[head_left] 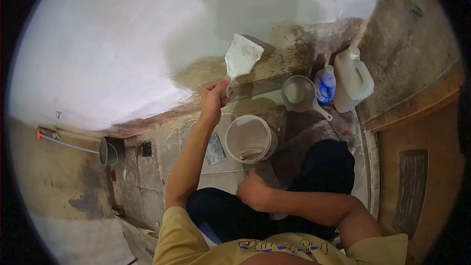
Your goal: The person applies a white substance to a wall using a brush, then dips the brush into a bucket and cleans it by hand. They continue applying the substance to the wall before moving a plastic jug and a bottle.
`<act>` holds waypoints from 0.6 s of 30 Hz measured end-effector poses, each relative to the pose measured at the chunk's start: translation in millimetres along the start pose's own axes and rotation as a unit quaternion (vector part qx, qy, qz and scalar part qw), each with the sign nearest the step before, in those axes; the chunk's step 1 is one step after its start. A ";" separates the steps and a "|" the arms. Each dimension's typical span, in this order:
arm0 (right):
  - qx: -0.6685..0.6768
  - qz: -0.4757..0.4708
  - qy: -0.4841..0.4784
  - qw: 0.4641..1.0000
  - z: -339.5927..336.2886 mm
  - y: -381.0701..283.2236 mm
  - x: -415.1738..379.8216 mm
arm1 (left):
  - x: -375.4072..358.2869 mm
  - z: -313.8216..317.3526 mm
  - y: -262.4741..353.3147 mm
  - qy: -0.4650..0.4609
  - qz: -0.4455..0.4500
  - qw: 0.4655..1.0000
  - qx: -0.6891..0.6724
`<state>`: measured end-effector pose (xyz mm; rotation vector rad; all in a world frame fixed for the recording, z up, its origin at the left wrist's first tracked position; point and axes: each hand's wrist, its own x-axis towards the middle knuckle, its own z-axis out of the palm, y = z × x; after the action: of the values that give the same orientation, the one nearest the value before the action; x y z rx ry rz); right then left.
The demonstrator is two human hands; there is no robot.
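My left hand (214,96) is raised and shut on the handle of a wide putty knife (241,57). Its white-coated blade lies against the wall (113,44), at the edge between the fresh white coat and the bare brownish patch (206,71). My right hand (252,189) is closed in a fist and rests by my dark-trousered knee; nothing shows in it. A white bucket (250,138) with pale putty inside stands on the floor just beyond that hand.
A grey scoop pan (298,93), a blue bottle (325,84) and a white jug (353,78) stand in the corner. A flat trowel (215,149) lies left of the bucket. Farther left are a grey pail (109,152) and a floor drain (146,148). A wooden door (417,176) is at right.
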<state>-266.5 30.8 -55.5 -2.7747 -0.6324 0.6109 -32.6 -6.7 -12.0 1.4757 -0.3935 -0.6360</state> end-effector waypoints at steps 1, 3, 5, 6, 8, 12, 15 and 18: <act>0.019 -0.009 0.002 1.000 -1.1 -0.5 -0.8 | 0.1 3.7 -1.4 -0.009 -0.005 1.000 0.002; 0.042 -0.010 0.006 0.999 -4.9 1.1 -2.9 | 1.1 16.6 -1.2 -0.052 -0.032 0.997 0.043; 0.049 -0.008 -0.008 0.999 -10.7 1.9 -2.7 | -0.7 39.7 -5.0 -0.099 -0.041 0.988 0.107; 0.052 -0.003 -0.006 0.999 -12.2 1.6 0.2 | -3.6 52.8 -7.7 -0.136 -0.048 0.975 0.170; 0.014 0.018 -0.064 0.998 -11.9 3.8 9.5 | -7.0 75.3 -22.7 -0.187 -0.046 0.965 0.179; 0.004 0.037 -0.034 0.999 -1.3 5.5 18.4 | -2.8 93.9 -82.9 -0.284 -0.027 0.935 0.213; 0.005 0.021 -0.044 0.999 -9.3 2.6 16.2 | -14.8 96.9 -93.8 -0.322 -0.063 0.924 0.196; 0.044 0.002 -0.041 0.998 -12.7 6.0 6.2 | -14.5 83.4 -114.2 -0.326 0.029 0.912 0.249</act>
<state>-253.7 26.7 -48.2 -2.6808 -0.6018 0.7398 -112.1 -61.2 -116.5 1.6900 -1.1844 -1.0315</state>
